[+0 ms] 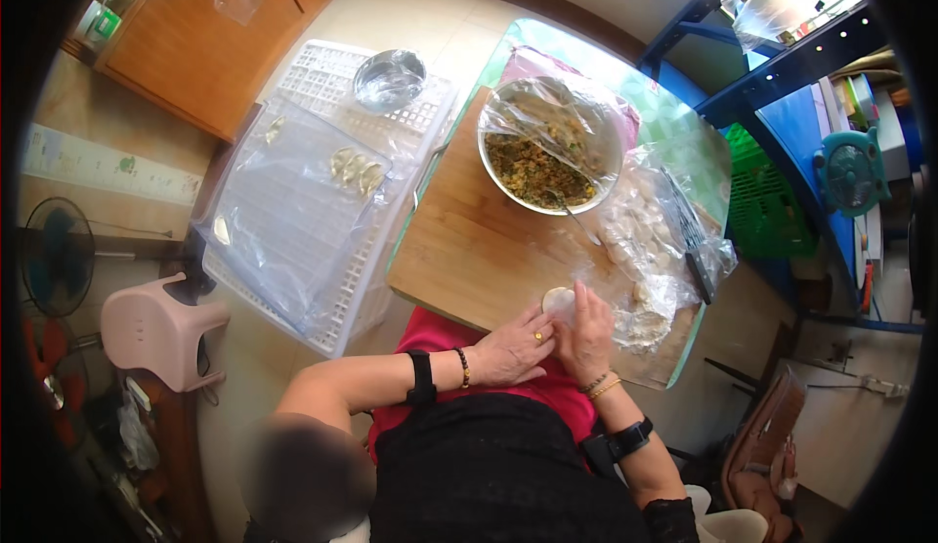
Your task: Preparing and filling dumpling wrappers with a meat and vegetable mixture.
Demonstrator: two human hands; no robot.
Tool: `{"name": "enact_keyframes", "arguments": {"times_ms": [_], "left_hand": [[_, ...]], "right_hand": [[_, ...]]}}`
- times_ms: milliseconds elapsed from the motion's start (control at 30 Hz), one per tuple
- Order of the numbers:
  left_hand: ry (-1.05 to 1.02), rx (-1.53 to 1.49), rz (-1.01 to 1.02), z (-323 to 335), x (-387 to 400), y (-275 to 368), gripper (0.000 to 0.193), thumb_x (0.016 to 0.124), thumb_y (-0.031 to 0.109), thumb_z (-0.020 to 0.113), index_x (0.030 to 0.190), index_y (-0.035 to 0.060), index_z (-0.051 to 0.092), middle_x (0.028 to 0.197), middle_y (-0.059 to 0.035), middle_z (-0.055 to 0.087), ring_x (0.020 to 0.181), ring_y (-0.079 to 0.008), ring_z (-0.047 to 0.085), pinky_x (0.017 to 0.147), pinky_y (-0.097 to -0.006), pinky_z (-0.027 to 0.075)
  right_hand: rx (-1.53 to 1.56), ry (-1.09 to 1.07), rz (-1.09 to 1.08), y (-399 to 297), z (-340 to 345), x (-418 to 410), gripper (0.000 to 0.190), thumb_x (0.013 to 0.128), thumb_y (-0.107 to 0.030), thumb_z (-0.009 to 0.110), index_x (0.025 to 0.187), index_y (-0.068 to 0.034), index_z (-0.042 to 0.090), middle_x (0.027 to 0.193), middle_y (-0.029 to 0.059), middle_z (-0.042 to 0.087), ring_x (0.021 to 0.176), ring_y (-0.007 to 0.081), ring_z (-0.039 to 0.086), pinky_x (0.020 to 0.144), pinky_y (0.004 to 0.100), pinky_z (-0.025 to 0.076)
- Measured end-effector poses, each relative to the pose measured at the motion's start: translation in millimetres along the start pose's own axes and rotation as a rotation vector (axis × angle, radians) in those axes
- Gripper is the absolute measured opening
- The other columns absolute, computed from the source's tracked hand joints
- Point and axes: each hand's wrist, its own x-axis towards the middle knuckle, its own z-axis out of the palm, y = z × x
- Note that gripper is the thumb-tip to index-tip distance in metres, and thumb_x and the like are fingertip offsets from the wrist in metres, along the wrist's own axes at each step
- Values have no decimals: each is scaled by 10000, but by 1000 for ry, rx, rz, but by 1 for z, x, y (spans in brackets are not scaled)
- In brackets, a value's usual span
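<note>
My left hand (515, 346), with a ring on one finger, and my right hand (585, 332) meet at the near edge of the wooden board (454, 250). Between their fingers is a round dough wrapper (560, 302), partly hidden. Beyond them stands a metal bowl of minced filling (542, 169), half under plastic film, with a metal spoon (583, 228) leaning out. Right of the bowl, floury dough pieces (637, 228) lie under a plastic bag. A black-handled knife or spatula (698, 273) rests on the bag. Several folded dumplings (356, 170) sit on the plastic-covered tray at the left.
The clear tray (293, 213) lies on a white plastic crate (333, 327), beside a film-covered bowl (389, 80). A pink stool (161, 327) and a standing fan (58, 255) are at the left. A green basket (766, 191) and a blue shelf frame (788, 66) stand at the right.
</note>
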Motion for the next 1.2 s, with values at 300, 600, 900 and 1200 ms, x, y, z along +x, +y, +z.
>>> {"name": "enact_keyframes", "arguments": {"times_ms": [300, 600, 900, 1200], "left_hand": [[204, 79, 11, 9, 0, -1, 583, 854, 430, 630, 1194, -36, 549, 1309, -222, 473, 1328, -362, 377, 1139, -518, 253], [133, -9, -16, 7, -3, 5, 603, 829, 433, 658, 1197, -33, 552, 1331, -236, 462, 1352, -385, 345, 1155, -548, 206], [154, 59, -37, 7, -2, 2, 622, 837, 440, 647, 1231, -28, 536, 1336, -224, 460, 1357, -366, 346, 1156, -534, 211], [126, 18, -39, 7, -16, 2, 627, 839, 459, 634, 1226, -26, 543, 1343, -228, 457, 1357, -383, 342, 1155, -535, 209]], "right_hand": [[-20, 68, 132, 36, 10, 33, 768, 798, -259, 722, 1432, -19, 360, 1242, 196, 534, 1125, 352, 523, 940, 448, 388], [-95, -50, -75, -7, 12, 13, 720, 779, -221, 710, 1405, -24, 415, 1263, 193, 523, 1113, 364, 514, 933, 460, 385], [8, 47, 147, 31, 15, 50, 798, 776, -293, 745, 1421, -11, 369, 1252, 202, 536, 1162, 351, 510, 943, 458, 381], [-154, -56, -86, -18, 19, 17, 740, 790, -254, 702, 1420, -22, 391, 1261, 206, 525, 1124, 372, 510, 928, 462, 387]]}}
